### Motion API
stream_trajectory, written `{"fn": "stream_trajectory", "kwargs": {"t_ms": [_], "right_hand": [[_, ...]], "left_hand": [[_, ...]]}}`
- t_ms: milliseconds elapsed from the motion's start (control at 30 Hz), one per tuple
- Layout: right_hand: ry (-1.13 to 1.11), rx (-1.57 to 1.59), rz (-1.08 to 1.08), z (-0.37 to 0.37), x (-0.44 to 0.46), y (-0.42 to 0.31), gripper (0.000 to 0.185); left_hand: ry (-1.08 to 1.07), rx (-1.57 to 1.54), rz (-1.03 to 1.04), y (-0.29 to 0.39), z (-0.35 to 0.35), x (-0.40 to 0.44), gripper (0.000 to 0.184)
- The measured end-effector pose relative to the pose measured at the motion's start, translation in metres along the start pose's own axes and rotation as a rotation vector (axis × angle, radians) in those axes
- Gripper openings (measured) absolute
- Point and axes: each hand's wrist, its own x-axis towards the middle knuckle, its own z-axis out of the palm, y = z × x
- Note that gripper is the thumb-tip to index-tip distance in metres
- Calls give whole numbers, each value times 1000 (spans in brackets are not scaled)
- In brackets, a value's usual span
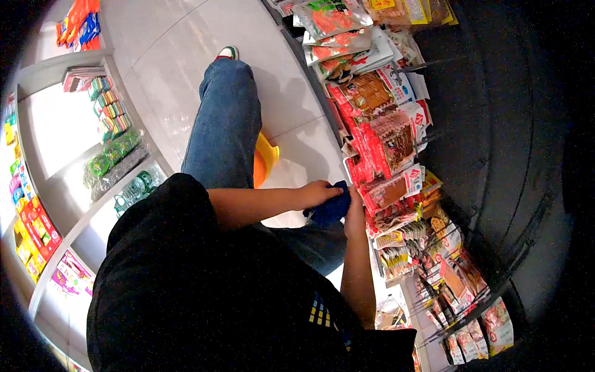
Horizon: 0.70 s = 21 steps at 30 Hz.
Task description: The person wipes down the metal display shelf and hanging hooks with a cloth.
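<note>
A dark blue cloth is bunched up between my two hands, low in front of my body. My left hand has its fingers closed on the cloth's upper part. On the cloth's other side is my right hand, seen edge-on beside the shelf packets; its fingers are mostly hidden. Red snack packets hang just beyond that hand. An orange and yellow container stands on the floor, partly behind my leg in blue jeans.
Hanging snack packets fill the dark rack on the right. To the left stands a white shelf with green bowls or rolls and boxed goods. The tiled floor runs between them.
</note>
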Motion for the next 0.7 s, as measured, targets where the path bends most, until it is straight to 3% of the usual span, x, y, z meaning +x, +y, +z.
{"fn": "stream_trajectory", "kwargs": {"t_ms": [33, 133, 167, 233, 267, 300, 333, 367, 400, 467, 567, 700], "right_hand": [[-141, -97, -90, -20, 34, 15, 48], [-226, -146, -129, -27, 118, 47, 43], [-188, -463, -158, -14, 139, 56, 46], [-200, -973, -292, 19, 152, 63, 66], [-255, -1161, -400, 41, 150, 64, 79], [-391, -1188, -412, 60, 162, 70, 91], [-528, -1212, -422, 77, 174, 78, 104], [-509, -1314, -448, 95, 179, 93, 113], [-489, -1416, -473, 112, 185, 110, 122], [-566, -1521, -301, 148, 211, 133, 133], [-562, -1556, -304, 186, 240, 153, 135], [-644, -1598, -262, 206, 258, 160, 129]], "left_hand": [[-55, 134, 49, 4, -6, 2, 56], [-167, 385, 154, 8, -24, 6, 52], [-225, 497, 214, 8, -29, 7, 51], [-291, 515, 160, 15, -43, 4, 50], [-365, 692, 181, 25, -54, -5, 49], [-440, 866, 197, 27, -66, -7, 49], [-490, 849, 194, 1, -71, 8, 49], [-542, 829, 191, -26, -74, 22, 49], [-562, 782, 155, 2, -81, -4, 49], [-444, 947, -6, 4, -82, -19, 39], [-434, 1189, -217, -9, -88, -22, 29], [-502, 1121, -230, -27, -90, -24, 25]]}}
